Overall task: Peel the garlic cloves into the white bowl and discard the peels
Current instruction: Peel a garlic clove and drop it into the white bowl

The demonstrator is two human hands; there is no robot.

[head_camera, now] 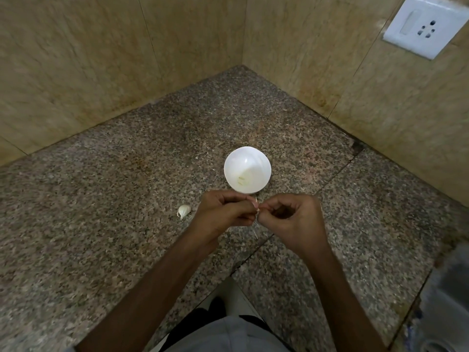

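Wall socket point(423, 26); 1 clove point(184, 210) near bowl point(251, 160)

Granite counter point(101, 224), white wall socket point(423, 26).

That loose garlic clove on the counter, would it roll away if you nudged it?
Probably not far: the garlic clove looks curved and pointed, so it would likely wobble or spin rather than roll. Small as it is, it should be light, and its papery skin may slip on the polished granite counter.

A speckled granite desk point(114, 224) carries a white bowl point(247, 158), one unpeeled garlic clove point(184, 211) nearby, well apart.
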